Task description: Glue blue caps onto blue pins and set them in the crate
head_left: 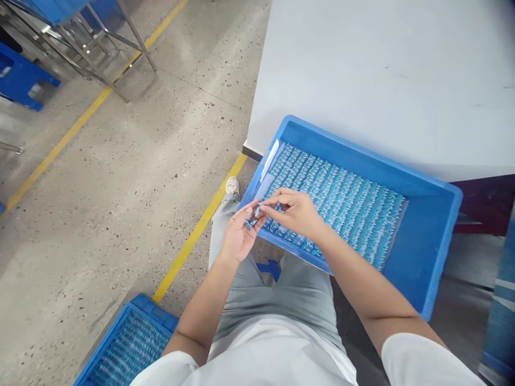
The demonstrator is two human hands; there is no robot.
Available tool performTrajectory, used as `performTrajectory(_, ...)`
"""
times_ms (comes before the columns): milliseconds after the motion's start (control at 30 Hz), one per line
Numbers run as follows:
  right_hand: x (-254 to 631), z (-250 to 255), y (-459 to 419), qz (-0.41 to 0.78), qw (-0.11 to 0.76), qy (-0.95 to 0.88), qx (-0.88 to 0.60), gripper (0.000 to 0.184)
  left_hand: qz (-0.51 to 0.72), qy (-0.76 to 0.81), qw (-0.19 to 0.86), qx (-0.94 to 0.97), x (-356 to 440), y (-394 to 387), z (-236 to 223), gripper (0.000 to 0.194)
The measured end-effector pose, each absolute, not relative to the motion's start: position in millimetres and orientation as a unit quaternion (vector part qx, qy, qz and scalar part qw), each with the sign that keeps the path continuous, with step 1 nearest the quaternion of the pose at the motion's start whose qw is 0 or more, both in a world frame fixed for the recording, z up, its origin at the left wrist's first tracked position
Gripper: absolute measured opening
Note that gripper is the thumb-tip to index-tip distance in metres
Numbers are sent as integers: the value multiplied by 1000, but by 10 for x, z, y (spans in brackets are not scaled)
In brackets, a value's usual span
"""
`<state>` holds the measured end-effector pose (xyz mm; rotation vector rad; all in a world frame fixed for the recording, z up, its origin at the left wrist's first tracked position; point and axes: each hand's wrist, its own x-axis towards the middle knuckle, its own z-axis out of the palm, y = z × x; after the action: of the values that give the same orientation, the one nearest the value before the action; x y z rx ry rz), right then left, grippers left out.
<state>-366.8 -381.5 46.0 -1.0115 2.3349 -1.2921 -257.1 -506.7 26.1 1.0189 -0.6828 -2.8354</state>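
Observation:
My left hand (240, 236) is cupped palm up, its fingers curled round a few small blue parts (249, 224) with rounded ends. My right hand (296, 213) pinches one small blue-and-white piece (258, 209) between thumb and fingertips, right at the left hand's fingers. The exact kind of these parts is too small to tell. Both hands are above the near left edge of a blue plastic crate (372, 155). Inside it lies a clear tray (270, 170) filled with rows of similar blue parts (341, 198), partly covered by my right hand and forearm.
The crate rests against a white table (382, 69). A second blue crate (139, 305) with rows of blue parts is low at my left. Yellow lines (193, 236) cross the speckled floor. Metal-legged stands (108, 64) and a blue stool (24, 75) stand far left.

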Motion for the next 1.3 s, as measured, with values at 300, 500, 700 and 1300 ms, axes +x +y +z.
performTrajectory(300, -3656, 489, -3648, -281, 100, 827, -476, 22, -908, -262, 8, 328, -2530, -4997, 151, 24)
performTrajectory(500, -3641, 423, -3655, -404, 129, 789, -445, 20, -906, -247, 11, 344, -2568, -4922, 123, 27)
performTrajectory(700, -4079, 198, -3652, -327, 98, 807, -482, 24, -905, -232, -15, 357, -2487, -4974, 101, 26)
performTrajectory(1300, -5096, -617, -4056, 57, 153, 844, -511, 35, -903, -216, -11, 370, -2434, -5069, 11, 20)
